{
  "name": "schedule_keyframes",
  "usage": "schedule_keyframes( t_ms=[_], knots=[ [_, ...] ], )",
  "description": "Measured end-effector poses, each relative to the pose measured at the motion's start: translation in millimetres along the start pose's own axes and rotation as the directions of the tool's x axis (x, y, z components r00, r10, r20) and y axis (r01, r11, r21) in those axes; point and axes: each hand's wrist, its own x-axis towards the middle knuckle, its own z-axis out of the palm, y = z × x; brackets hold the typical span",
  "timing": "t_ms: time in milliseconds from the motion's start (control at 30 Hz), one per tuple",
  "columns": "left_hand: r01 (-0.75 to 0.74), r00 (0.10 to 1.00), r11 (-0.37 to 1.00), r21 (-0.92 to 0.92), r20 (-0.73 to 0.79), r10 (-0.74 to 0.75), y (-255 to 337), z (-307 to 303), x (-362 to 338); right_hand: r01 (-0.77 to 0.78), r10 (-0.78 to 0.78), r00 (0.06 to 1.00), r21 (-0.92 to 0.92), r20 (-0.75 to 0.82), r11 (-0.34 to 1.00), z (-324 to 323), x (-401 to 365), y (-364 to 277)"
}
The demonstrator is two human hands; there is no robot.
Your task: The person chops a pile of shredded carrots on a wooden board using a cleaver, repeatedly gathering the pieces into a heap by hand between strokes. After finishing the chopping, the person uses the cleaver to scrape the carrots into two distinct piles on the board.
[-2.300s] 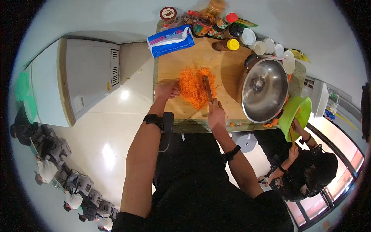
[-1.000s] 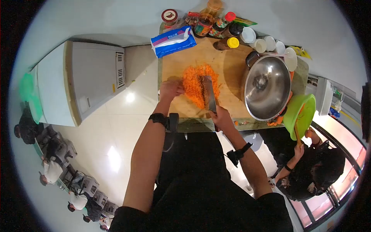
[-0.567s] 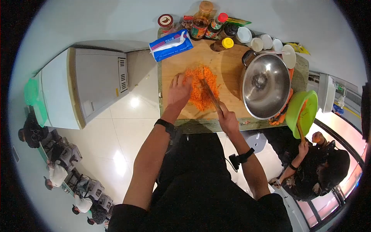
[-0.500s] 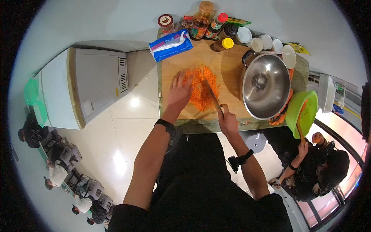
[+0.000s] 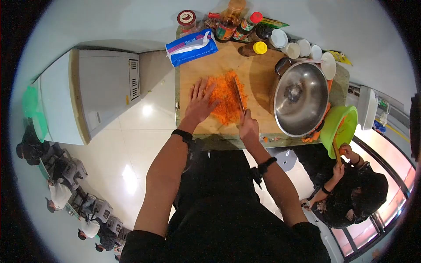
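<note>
Finely chopped orange bits (image 5: 222, 98) lie in a pile on the wooden board (image 5: 258, 74). My left hand (image 5: 200, 101) rests at the pile's left edge, fingers spread, holding nothing. My right hand (image 5: 248, 127) grips the handle of a knife (image 5: 238, 94), whose blade points away from me over the right part of the pile. To the right of the board's middle sits a large steel bowl (image 5: 301, 98).
A blue tissue pack (image 5: 191, 47), sauce bottles (image 5: 226, 27) and white cups (image 5: 302, 47) line the back. At right, a co-worker (image 5: 351, 188) holds a wooden tool by a green bowl (image 5: 346, 131). A white appliance (image 5: 105, 87) stands left; other people sit lower left.
My right hand and the knife have moved left, and the blade stands more upright in view. My left hand has shifted slightly left. The co-worker's hands are closer together beside the green bowl.
</note>
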Motion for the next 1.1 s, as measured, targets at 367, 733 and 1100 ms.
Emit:
schedule_keyframes(
  t_ms=[367, 733, 1100],
  knots=[
    [-0.023, 0.998, 0.999, -0.044, -0.055, 0.021, -4, 4, 0, -0.083, 0.083, 0.992, -0.008, 0.094, 0.997, -24, -16, -10],
    [0.012, 0.999, 0.984, -0.176, -0.050, -0.021, -12, 8, -2, -0.044, 0.056, 0.989, -0.090, 0.137, 0.995, 8, -1, -13],
    [-0.119, 0.990, 0.963, -0.241, -0.107, 0.096, -24, -20, -5, -0.010, 0.009, 0.998, 0.030, 0.056, 0.999, -29, -13, -18]
  ],
)
